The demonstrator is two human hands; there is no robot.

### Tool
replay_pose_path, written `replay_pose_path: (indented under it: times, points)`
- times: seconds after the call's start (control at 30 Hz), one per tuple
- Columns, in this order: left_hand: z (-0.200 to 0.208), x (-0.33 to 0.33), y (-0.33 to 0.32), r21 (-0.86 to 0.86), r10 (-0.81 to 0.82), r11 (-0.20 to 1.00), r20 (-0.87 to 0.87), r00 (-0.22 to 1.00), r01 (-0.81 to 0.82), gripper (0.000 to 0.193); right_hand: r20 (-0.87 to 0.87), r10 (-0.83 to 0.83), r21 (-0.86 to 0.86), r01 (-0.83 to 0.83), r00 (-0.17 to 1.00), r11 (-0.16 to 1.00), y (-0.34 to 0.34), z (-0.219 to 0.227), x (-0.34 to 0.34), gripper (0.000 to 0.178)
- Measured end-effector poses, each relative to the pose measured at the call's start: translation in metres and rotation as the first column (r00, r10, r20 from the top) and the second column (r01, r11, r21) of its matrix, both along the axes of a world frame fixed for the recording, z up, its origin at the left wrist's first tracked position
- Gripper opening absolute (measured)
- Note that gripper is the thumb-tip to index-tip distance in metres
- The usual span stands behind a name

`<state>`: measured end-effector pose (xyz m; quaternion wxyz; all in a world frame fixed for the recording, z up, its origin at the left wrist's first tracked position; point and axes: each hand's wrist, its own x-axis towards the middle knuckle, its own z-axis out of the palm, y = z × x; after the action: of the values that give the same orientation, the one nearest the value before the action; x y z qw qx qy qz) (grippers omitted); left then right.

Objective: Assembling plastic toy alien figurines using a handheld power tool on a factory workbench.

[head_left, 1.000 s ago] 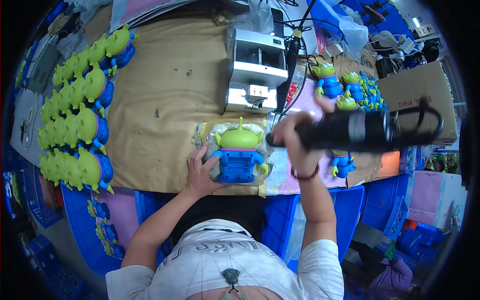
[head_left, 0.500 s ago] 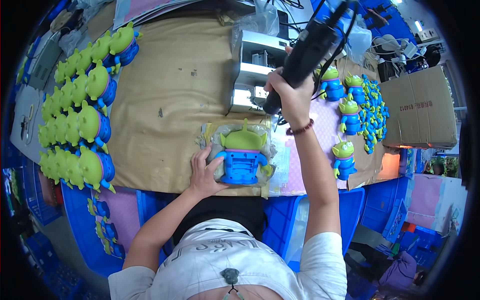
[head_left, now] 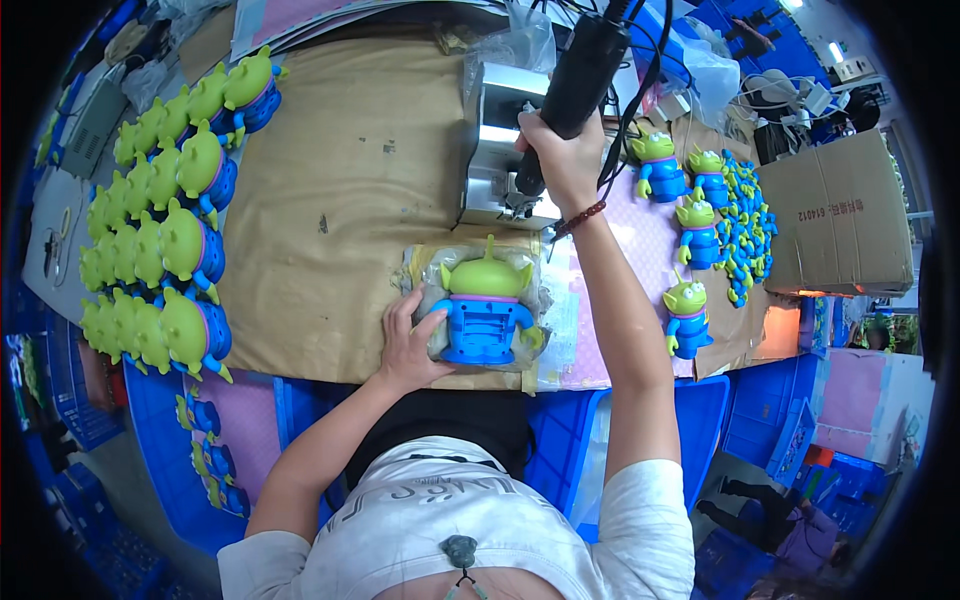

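right hand (head_left: 568,165), clasped round a black electric screwdriver (head_left: 585,75), has swung to the silver screw feeder (head_left: 498,152), upper centre, away from the centred alien figure (head_left: 484,318), which the left hand (head_left: 408,348) touches, fingers apart.

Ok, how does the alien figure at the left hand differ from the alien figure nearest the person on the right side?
The left-hand alien figure shows its recessed back; the right-side alien figure shows its eyes.
The left hand touches the former; neither hand touches the latter.
Both have green heads and blue bodies.
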<state>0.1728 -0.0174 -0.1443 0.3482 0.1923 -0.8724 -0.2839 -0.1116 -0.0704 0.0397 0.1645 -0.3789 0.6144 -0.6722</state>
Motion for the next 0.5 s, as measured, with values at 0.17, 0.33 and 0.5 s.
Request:
replay_pose_path:
  times: [0.17,0.33,0.5]
  points:
    - [-0.001,0.002,0.002,0.017,0.012,1.0,0.015,1.0,-0.013,0.097,0.111,0.118,0.045,-0.123,0.987,0.991,0.03,0.02,0.019,0.055]
    - [0.003,0.003,0.003,-0.011,0.012,1.0,0.069,0.998,-0.011,0.095,0.196,0.21,0.088,-0.23,0.958,0.969,0.092,0.039,0.077,0.043]
    - [-0.007,0.005,0.004,-0.044,0.032,0.999,0.013,0.999,-0.031,0.096,-0.131,0.412,0.099,-0.402,0.902,0.91,0.133,0.011,0.12,0.071]
